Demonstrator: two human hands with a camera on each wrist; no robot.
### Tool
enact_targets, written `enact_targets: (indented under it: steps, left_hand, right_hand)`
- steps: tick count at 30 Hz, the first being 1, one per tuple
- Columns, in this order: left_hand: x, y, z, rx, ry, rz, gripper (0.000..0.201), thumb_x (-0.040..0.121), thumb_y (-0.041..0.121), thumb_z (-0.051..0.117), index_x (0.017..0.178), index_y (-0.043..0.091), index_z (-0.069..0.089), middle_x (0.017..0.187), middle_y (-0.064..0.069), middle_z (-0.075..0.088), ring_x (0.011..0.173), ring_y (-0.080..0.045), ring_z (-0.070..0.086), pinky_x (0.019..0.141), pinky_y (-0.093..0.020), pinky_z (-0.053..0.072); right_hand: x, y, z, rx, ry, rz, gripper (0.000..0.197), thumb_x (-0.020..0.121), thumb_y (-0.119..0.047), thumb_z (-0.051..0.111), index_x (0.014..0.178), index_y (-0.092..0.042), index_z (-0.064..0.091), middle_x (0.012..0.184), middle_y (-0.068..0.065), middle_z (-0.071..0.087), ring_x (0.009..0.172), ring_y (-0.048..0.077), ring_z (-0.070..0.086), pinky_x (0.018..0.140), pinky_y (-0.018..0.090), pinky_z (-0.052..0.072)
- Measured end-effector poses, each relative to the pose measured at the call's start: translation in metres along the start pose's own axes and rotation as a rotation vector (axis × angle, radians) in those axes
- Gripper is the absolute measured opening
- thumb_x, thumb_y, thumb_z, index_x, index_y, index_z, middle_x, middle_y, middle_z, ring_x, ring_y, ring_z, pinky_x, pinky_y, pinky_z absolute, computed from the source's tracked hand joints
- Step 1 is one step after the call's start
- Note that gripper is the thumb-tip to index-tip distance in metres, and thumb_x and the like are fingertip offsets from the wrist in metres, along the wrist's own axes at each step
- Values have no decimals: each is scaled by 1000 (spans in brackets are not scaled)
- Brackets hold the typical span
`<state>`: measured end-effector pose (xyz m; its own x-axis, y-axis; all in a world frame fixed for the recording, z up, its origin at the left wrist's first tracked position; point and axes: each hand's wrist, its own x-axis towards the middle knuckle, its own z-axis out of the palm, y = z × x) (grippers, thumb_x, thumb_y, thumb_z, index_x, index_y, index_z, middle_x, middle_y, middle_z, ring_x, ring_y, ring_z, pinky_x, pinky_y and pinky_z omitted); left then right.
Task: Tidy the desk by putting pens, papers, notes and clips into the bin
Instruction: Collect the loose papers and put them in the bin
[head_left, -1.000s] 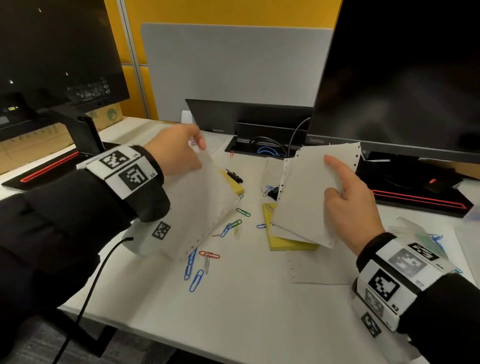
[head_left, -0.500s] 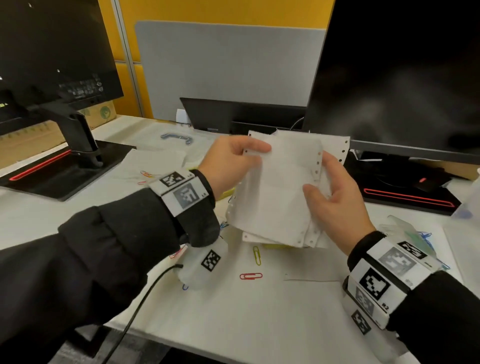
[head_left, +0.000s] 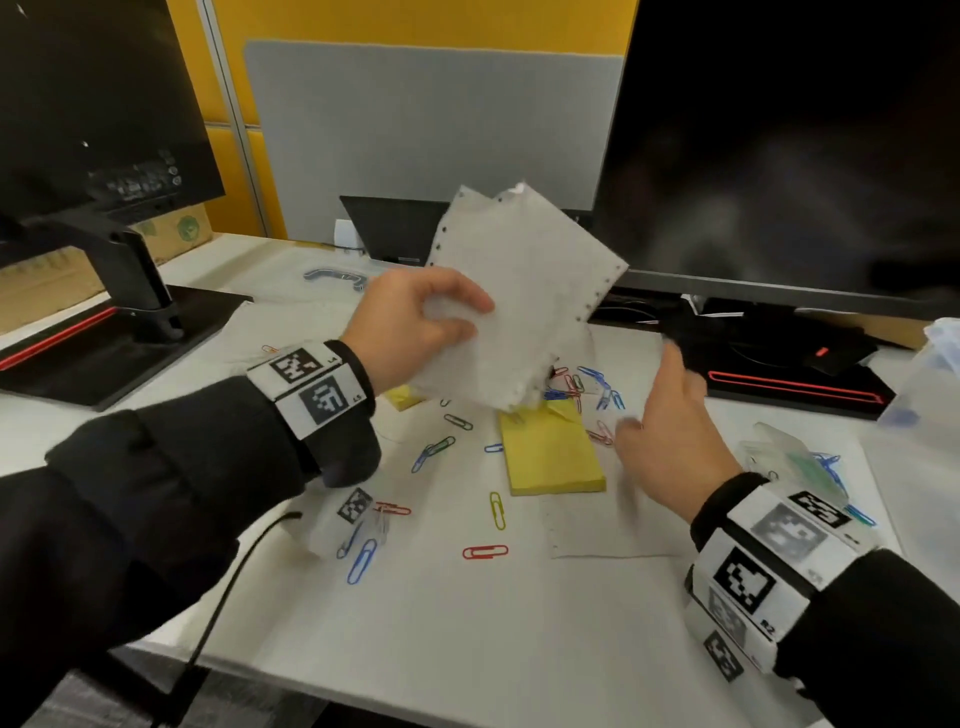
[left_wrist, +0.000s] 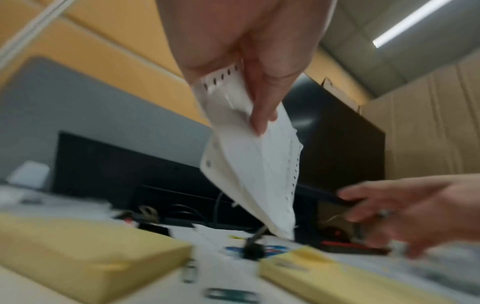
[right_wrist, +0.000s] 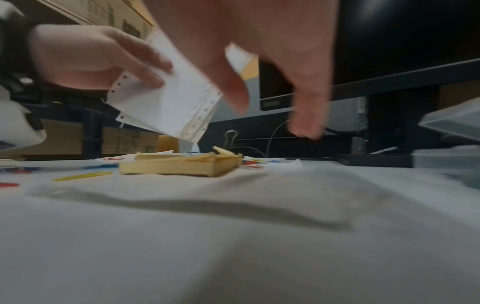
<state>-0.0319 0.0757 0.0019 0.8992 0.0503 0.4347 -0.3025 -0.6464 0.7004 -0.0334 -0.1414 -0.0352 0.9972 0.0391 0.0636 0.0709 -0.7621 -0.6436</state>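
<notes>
My left hand grips a bundle of white perforated papers above the desk; the left wrist view shows the thumb and fingers pinching the papers near their top edge. My right hand hovers open and empty to the right, fingers spread, blurred by motion. Beneath the papers lies a yellow sticky-note pad, with another yellow pad partly hidden under my left wrist. Several coloured paper clips are scattered over the white desk. One more sheet of paper lies flat under my right hand.
A monitor stands at the back right and another monitor with its stand at the left. A clear plastic bin sits at the right edge, with a clear clip box nearby. A black binder clip lies behind the pad.
Both hands held the paper bundle together; now my right hand has let go and dropped toward the desk, while my left hand has lifted and tilted the papers alone.
</notes>
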Motion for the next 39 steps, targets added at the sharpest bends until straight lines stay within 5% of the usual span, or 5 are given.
enact_targets:
  steps: [6,12,20,25,39]
  left_hand:
    - [5,-29,-8,260,112,148,19,82,3,65,98,12,71,101,4,66,93,-6,54,86,2,31]
    - [2,-28,2,277,61,139,22,83,7,64,104,14,69,113,-3,66,104,-15,57,89,-5,28]
    - [-1,-24,8,325,-18,116,24,85,10,62,108,15,66,119,-5,63,111,-20,55,87,-6,28]
    - [-4,-22,8,325,-47,97,24,86,11,61,109,15,65,121,-5,62,113,-20,54,91,-12,31]
    - [-4,-23,9,277,-8,34,25,86,12,60,109,19,65,124,-1,59,113,-17,52,87,-9,31]
  right_hand:
    - [4,15,-1,-508,-262,295,81,78,-53,61,133,-1,29,133,19,38,123,34,40,99,38,37]
    - [10,16,-3,-458,-330,275,66,78,-48,63,122,-1,46,110,11,54,101,27,52,83,32,42]
    - [11,13,-3,-552,-320,286,65,78,-54,60,119,-5,49,119,15,56,112,29,51,94,35,43]
    - [7,7,-5,-429,-338,273,41,85,-30,60,113,-3,49,95,8,51,89,23,49,73,28,40]
    - [-1,-7,-17,10,389,64,25,84,1,42,99,-14,29,81,7,48,73,27,46,65,37,36]
